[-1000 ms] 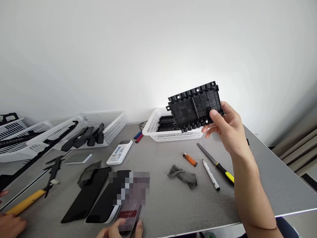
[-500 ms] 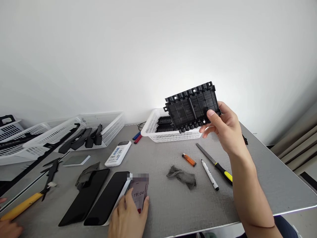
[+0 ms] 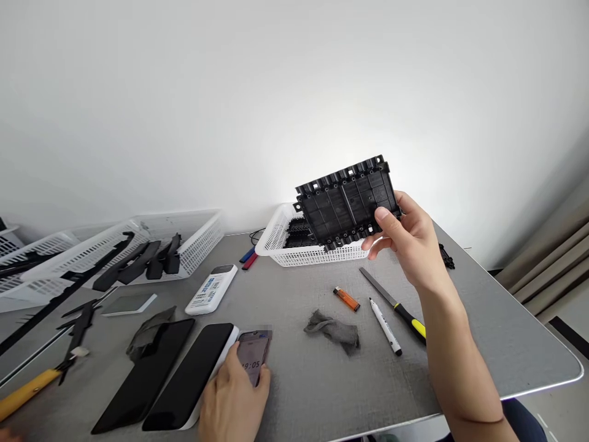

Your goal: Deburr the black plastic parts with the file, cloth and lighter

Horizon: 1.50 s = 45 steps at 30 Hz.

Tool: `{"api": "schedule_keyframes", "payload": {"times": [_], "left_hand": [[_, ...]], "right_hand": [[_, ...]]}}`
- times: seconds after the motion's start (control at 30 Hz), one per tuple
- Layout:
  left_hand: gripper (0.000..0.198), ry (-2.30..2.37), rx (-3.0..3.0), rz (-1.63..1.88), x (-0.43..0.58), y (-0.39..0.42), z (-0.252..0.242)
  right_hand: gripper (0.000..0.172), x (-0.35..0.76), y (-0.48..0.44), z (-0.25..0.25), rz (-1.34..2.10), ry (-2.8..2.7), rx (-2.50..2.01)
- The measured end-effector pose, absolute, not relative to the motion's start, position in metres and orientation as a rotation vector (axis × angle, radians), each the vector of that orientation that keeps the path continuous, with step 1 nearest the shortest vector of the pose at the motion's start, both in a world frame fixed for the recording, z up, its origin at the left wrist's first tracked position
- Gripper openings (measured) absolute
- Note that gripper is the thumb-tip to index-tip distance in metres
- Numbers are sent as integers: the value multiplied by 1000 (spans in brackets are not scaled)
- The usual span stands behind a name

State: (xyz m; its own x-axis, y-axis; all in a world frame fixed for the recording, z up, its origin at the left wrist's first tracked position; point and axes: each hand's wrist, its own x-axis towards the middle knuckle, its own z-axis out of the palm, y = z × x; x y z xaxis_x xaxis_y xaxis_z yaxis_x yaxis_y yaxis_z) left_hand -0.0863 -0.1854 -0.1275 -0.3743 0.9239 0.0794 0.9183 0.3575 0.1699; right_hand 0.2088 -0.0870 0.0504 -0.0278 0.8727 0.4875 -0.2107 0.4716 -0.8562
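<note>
My right hand (image 3: 409, 239) holds a black plastic tray-like part (image 3: 347, 199) up in the air, thumb on its face and fingers behind. Scalloped edges run along its long sides, and a ridge crosses its middle. Behind and below it is a white basket (image 3: 317, 255) with similar black parts inside. My left hand (image 3: 234, 393) is closed about a smartphone (image 3: 253, 356) lying on the table, thumb on one side and fingers on the other. The phone's screen is lit with a time display. Right beside that hand lies a black-topped slab with white sides (image 3: 191, 374).
A grey cloth (image 3: 334, 331), orange lighter (image 3: 346, 299), marker (image 3: 385, 326) and yellow-black handled file (image 3: 396, 307) lie at centre right. Further left are a dark panel (image 3: 145, 374), white device (image 3: 211, 290), baskets (image 3: 202, 245) of black strips and a yellow-handled tool (image 3: 30, 393).
The whole scene has shifted slightly left in view. The phone's displayed time has ticked on. Another person's hand at the lower left has mostly left the frame. Both my hands keep their holds.
</note>
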Motion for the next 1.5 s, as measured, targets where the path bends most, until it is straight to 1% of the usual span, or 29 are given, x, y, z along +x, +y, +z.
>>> {"api": "schedule_keyframes", "payload": {"times": [0.13, 0.27, 0.33, 0.4, 0.5, 0.63, 0.73, 0.83, 0.93, 1.07, 1.27, 1.4, 1.5], "left_hand": [[69, 2589, 1881, 348, -88, -191, -132], [65, 2570, 1901, 371, -92, -195, -136], [66, 2543, 1906, 439, -91, -195, -133], [66, 2477, 1910, 577, -86, -193, -121], [60, 2184, 1858, 858, -65, -187, -80], [65, 1817, 1877, 1355, -23, -167, -3], [65, 1580, 1890, 1522, 3, -144, 45], [62, 1417, 1884, 1613, 19, -125, 69], [57, 1278, 1887, 1657, 29, -110, 71], [48, 1131, 1812, 1753, 31, -92, 59], [54, 1079, 1614, 1677, 16, -68, 45], [52, 982, 1545, 1568, 1, -60, 41], [52, 958, 1484, 1546, -6, -58, 41]], "right_hand": [[28, 209, -87, 50, 972, -1308, -660], [28, 209, -88, 51, 966, -1294, -677], [28, 208, -89, 52, 964, -1294, -691], [29, 207, -88, 51, 971, -1297, -694], [28, 204, -88, 50, 990, -1290, -681], [26, 198, -88, 48, 1011, -1284, -660], [26, 197, -90, 46, 1013, -1276, -656], [27, 199, -89, 46, 1010, -1252, -638], [29, 202, -87, 45, 1002, -1232, -634], [31, 203, -83, 45, 991, -1206, -658], [33, 197, -75, 41, 1058, -1247, -667], [33, 193, -73, 37, 1054, -1291, -704], [39, 190, -72, 34, 1031, -1345, -708]]}}
